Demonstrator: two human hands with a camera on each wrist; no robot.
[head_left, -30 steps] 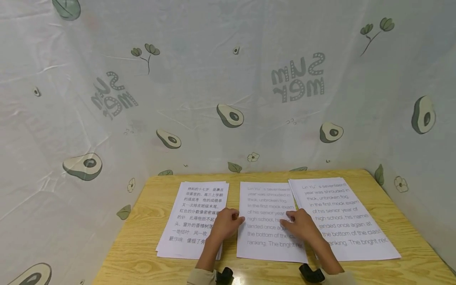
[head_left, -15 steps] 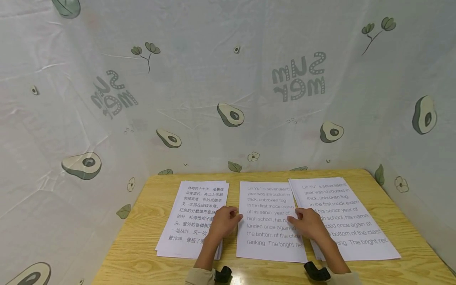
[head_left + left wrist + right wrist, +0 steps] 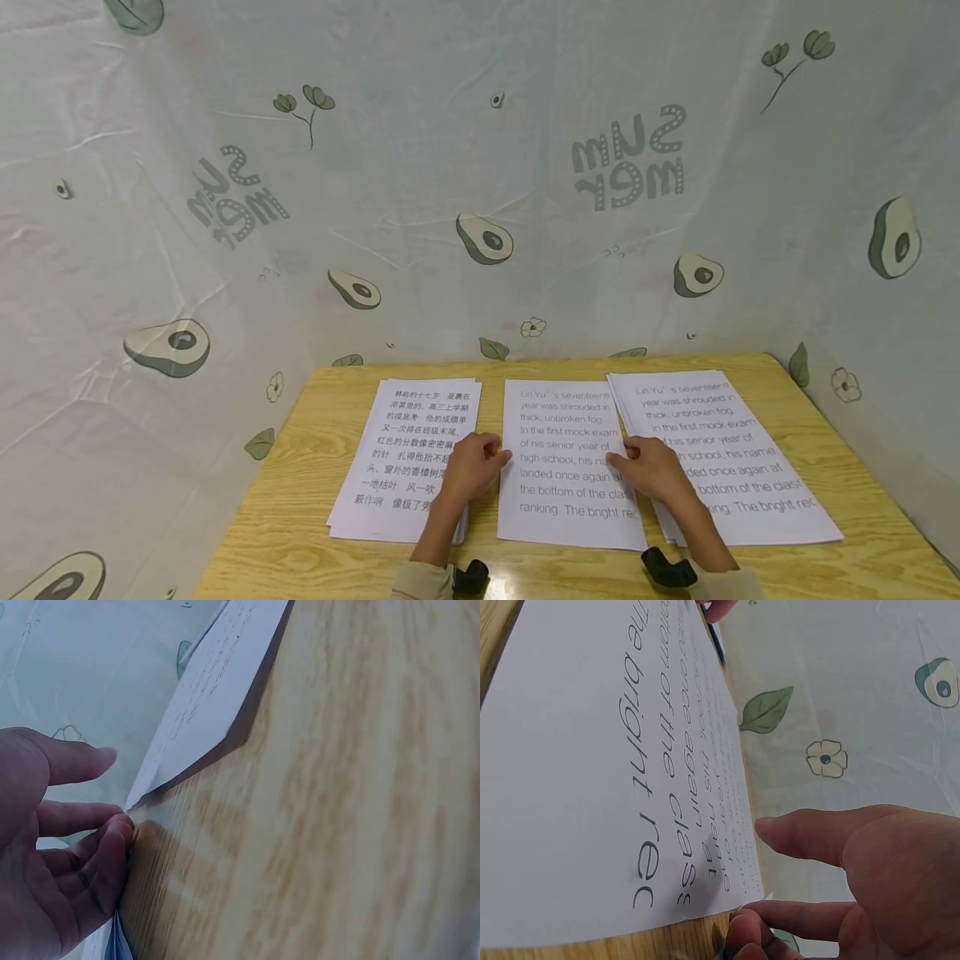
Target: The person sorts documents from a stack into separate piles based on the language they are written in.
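A white sheet with large English print (image 3: 558, 450) lies in the middle of the wooden table (image 3: 525, 575); whether more sheets lie under it I cannot tell. At its left edge is my left hand (image 3: 467, 468), partly over the neighbouring paper. My right hand (image 3: 651, 473) is at the opposite edge. In the left wrist view the left thumb (image 3: 79, 761) stands apart from the fingers, whose tips touch the table by the sheet's edge. The right thumb (image 3: 802, 832), in the right wrist view, likewise stays clear of the fingers beside the paper edge.
A stack printed with Chinese text (image 3: 401, 467) lies on the left. On the right, a pile with English text (image 3: 750, 467) reaches close to the middle sheet. A pale curtain with avocado prints (image 3: 480, 167) encloses the table's back and sides.
My right hand has moved a little right, from over the middle sheet to its right edge. My left hand has shifted only slightly. The papers look unmoved.
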